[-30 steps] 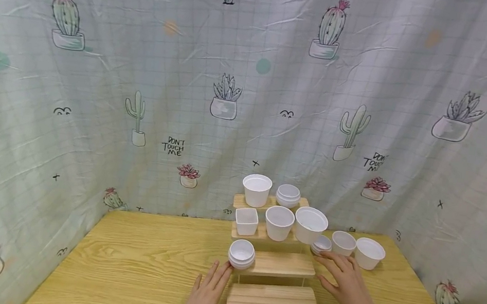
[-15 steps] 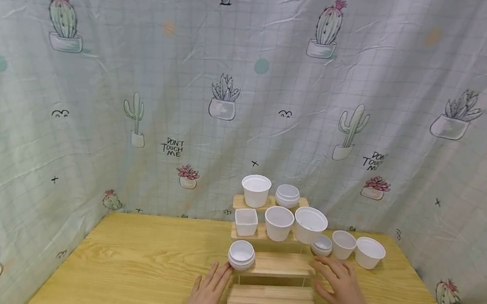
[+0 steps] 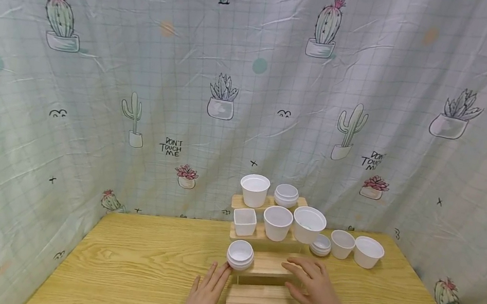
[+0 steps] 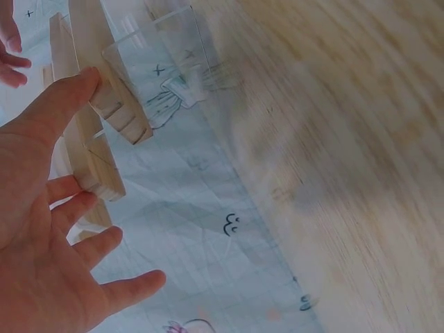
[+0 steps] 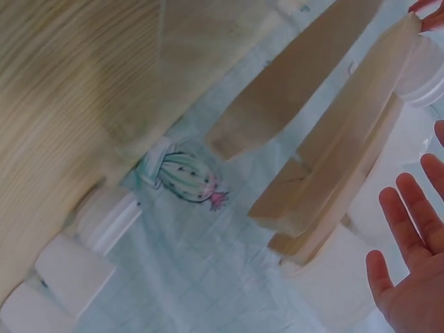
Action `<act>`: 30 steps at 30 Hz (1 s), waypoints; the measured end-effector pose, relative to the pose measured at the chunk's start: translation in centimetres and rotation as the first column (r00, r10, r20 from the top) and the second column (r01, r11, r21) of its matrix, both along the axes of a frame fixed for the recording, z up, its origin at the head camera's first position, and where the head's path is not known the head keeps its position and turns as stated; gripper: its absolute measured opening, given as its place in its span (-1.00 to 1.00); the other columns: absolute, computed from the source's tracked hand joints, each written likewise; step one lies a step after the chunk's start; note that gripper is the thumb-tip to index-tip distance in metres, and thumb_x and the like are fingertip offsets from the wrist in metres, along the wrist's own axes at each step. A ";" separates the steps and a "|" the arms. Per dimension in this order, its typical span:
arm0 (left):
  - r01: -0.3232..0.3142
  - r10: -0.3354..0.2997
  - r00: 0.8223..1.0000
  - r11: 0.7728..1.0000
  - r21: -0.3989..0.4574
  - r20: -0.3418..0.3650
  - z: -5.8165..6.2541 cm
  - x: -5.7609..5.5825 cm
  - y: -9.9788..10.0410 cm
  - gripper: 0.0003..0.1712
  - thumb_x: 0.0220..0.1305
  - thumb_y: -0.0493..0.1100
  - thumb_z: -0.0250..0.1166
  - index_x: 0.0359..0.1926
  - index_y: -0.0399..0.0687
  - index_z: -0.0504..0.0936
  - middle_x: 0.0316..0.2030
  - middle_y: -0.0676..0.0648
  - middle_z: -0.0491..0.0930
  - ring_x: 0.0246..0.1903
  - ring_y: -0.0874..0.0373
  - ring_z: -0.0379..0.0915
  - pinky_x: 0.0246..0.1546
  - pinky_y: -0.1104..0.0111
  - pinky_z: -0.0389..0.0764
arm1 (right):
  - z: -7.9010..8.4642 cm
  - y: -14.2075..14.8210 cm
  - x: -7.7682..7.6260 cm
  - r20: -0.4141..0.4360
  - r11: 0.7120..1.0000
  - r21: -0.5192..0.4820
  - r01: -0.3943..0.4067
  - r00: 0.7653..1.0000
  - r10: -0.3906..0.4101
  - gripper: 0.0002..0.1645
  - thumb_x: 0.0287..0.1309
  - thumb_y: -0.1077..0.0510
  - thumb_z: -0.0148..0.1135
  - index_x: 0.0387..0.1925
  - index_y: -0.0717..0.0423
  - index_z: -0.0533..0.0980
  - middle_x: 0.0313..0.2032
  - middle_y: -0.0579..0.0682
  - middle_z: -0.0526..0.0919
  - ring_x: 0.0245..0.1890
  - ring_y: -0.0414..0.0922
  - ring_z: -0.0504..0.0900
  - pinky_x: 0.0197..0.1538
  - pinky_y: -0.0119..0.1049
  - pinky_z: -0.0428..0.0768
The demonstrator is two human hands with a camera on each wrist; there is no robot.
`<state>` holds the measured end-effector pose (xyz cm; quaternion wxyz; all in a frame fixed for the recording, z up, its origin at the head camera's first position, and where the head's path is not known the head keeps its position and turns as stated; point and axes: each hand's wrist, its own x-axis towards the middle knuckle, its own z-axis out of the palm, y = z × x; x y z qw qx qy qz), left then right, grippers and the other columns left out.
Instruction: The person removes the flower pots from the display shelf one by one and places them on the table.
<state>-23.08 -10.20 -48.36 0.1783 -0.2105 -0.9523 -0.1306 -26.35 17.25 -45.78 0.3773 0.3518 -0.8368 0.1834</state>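
Observation:
My left hand [image 3: 205, 297] rests at the left end of a stepped wooden display stand [image 3: 262, 300]. In the left wrist view its thumb touches the end of one wooden step [image 4: 114, 104], and fingertips touch another step. Just above those fingertips, a small white rounded pot [image 3: 240, 255] sits at the left of the second step from the bottom. My right hand [image 3: 312, 291] reaches over the right part of the two lower steps with nothing in it. Its fingers appear spread and loosely bent in the right wrist view, beside the steps [image 5: 298, 180].
Above stand a square white pot [image 3: 245, 222], two round pots [image 3: 277, 224] on the third step, and two more pots [image 3: 254, 191] on top. Three white pots [image 3: 368, 252] are on the wooden table [image 3: 148, 263] to the right. A cactus-print cloth [image 3: 187, 87] hangs behind.
My right hand has moved left, from beside the small pot at the stand's right onto the space over the lower steps. The left hand has stayed put.

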 end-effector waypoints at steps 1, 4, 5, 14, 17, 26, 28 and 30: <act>-0.001 0.001 1.000 1.000 0.001 0.006 0.0 0.0 0.0 0.05 -0.19 0.19 0.36 0.32 0.03 0.09 0.32 -0.01 0.11 0.26 -0.11 0.08 -0.02 -0.23 0.33 | 0.1 -0.3 0.0 -0.001 1.000 -0.001 -0.008 1.000 0.008 -0.38 -0.30 0.14 0.42 -0.04 -0.02 0.50 -0.08 -0.06 0.55 -0.07 -0.13 0.47 -0.03 -0.14 0.26; -0.009 0.008 0.999 1.000 0.002 0.035 0.0 0.1 0.0 0.05 -0.17 0.19 0.35 0.33 0.03 0.08 0.33 -0.02 0.09 0.28 -0.11 0.05 0.01 -0.23 0.31 | 0.3 -1.2 0.1 -0.004 1.000 -0.004 -0.029 1.000 0.029 -0.42 -0.19 0.10 0.36 0.00 -0.04 0.47 -0.08 -0.04 0.55 -0.08 -0.12 0.48 -0.02 -0.13 0.25; -0.010 0.010 0.999 1.000 0.004 0.041 0.0 0.1 -0.1 0.05 -0.17 0.19 0.35 0.33 0.02 0.08 0.33 -0.02 0.09 0.29 -0.10 0.04 0.02 -0.23 0.30 | 0.3 -1.4 0.1 -0.006 0.999 -0.006 -0.035 0.999 0.035 -0.44 -0.16 0.09 0.35 0.00 -0.04 0.47 -0.08 -0.04 0.55 -0.08 -0.12 0.48 -0.02 -0.12 0.26; -0.003 0.002 1.000 1.000 0.002 0.029 0.1 0.1 0.0 0.05 -0.16 0.19 0.34 0.33 0.02 0.07 0.34 -0.02 0.07 0.30 -0.11 0.02 0.03 -0.23 0.29 | 1.0 -2.9 0.3 0.013 0.999 -0.022 -0.049 0.999 0.049 -0.46 -0.12 0.08 0.32 0.00 -0.03 0.47 -0.05 -0.05 0.54 -0.07 -0.12 0.49 -0.02 -0.08 0.29; -0.004 0.004 1.000 1.000 -0.016 0.028 0.1 0.1 0.0 0.04 -0.15 0.20 0.33 0.33 0.01 0.08 0.34 -0.02 0.07 0.29 -0.11 0.03 0.02 -0.22 0.30 | 1.1 -3.4 0.5 0.011 0.998 -0.029 -0.060 0.998 0.061 -0.48 -0.09 0.05 0.31 0.00 -0.05 0.46 -0.04 -0.05 0.53 -0.06 -0.13 0.49 -0.04 -0.05 0.32; -0.011 0.011 1.000 1.000 -0.029 0.004 0.3 0.2 0.0 0.03 -0.15 0.19 0.33 0.32 -0.02 0.09 0.33 -0.05 0.08 0.28 -0.12 0.05 0.01 -0.21 0.33 | 0.7 -4.1 0.8 -0.008 0.998 -0.007 -0.064 0.998 0.064 -0.40 -0.23 0.09 0.38 -0.01 -0.05 0.48 -0.03 -0.04 0.53 -0.06 -0.14 0.48 -0.04 -0.12 0.30; -0.011 0.011 1.000 0.999 -0.037 -0.001 0.3 0.3 0.0 0.03 -0.16 0.19 0.34 0.32 -0.02 0.10 0.33 -0.05 0.09 0.28 -0.12 0.06 0.00 -0.21 0.34 | 0.6 -4.2 0.8 -0.015 0.997 0.006 -0.074 0.997 0.074 -0.38 -0.28 0.11 0.40 -0.02 -0.02 0.48 -0.03 -0.05 0.53 -0.06 -0.15 0.48 -0.02 -0.16 0.29; -0.008 0.008 1.000 0.999 -0.034 -0.002 0.3 0.3 0.0 0.03 -0.16 0.18 0.34 0.31 -0.02 0.10 0.33 -0.04 0.09 0.28 -0.12 0.06 -0.01 -0.22 0.34 | 0.5 -4.5 0.9 -0.037 0.996 0.004 -0.089 0.995 0.089 -0.38 -0.30 0.12 0.42 -0.04 0.00 0.50 -0.04 -0.04 0.54 -0.07 -0.15 0.48 -0.03 -0.16 0.29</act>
